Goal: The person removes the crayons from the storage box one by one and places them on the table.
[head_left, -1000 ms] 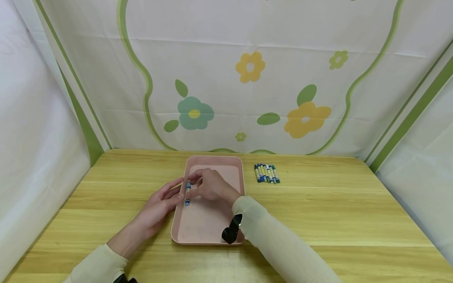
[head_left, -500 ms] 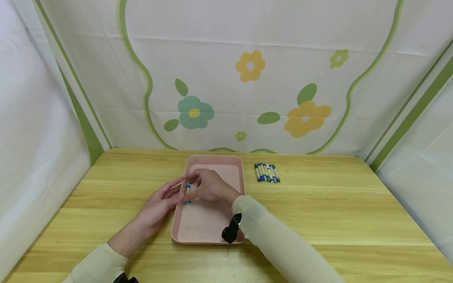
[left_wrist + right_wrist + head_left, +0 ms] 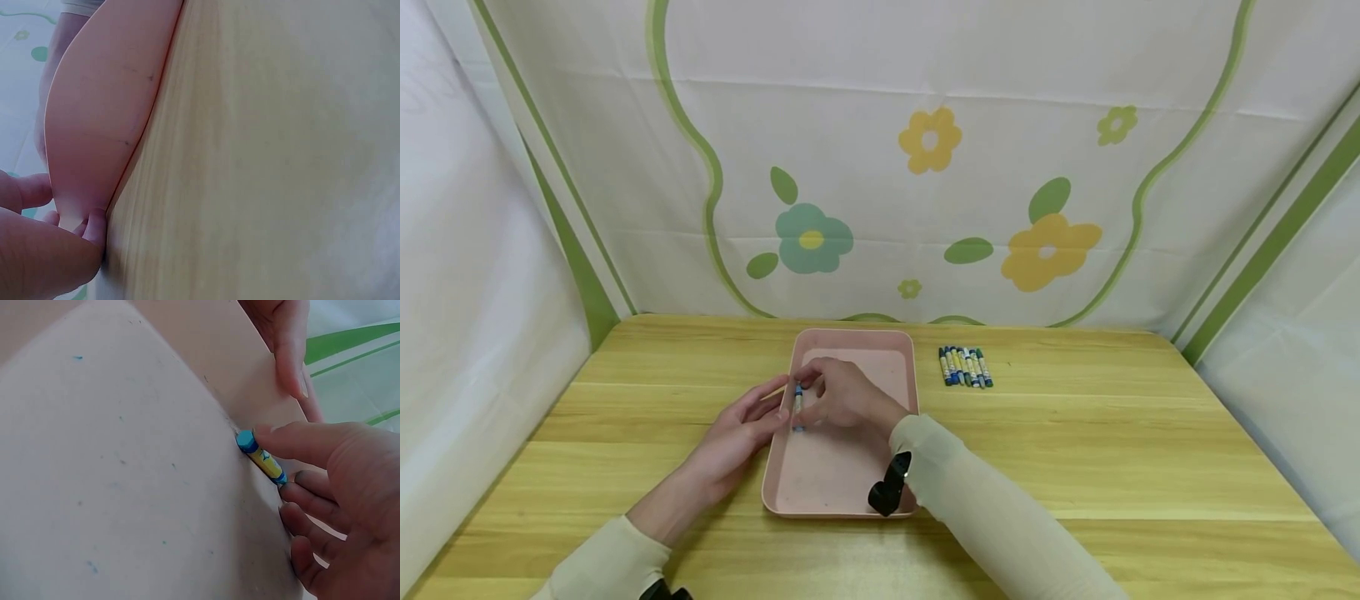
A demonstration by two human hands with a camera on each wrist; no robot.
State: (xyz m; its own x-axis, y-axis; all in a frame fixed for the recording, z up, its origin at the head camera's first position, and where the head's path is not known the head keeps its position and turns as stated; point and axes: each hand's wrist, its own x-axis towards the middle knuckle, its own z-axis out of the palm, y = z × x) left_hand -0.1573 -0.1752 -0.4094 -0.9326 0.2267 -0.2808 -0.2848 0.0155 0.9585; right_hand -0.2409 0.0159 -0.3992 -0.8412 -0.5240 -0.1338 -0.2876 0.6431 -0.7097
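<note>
A pink tray [image 3: 835,483] lies on the wooden table. At its left rim, the left hand [image 3: 737,437] grips the wall; the left wrist view shows the thumb over the rim and the other fingers [image 3: 96,228] along the outside. Inside the tray, a light blue crayon [image 3: 265,464] with a yellow wrapper lies lengthwise along the left wall. The right hand [image 3: 847,396] reaches across the tray and pinches this crayon, thumb [image 3: 300,440] at its near blue end and fingertips at the other end.
Right of the tray, several blue and green crayons [image 3: 966,367] lie side by side in a row on the table [image 3: 1075,450]. Small blue marks dot the tray floor. A white flowered curtain [image 3: 880,183] stands behind the table, with white side panels.
The crayon has shifted very slightly away from the person along the tray's left wall. Both hands stay in nearly the same place.
</note>
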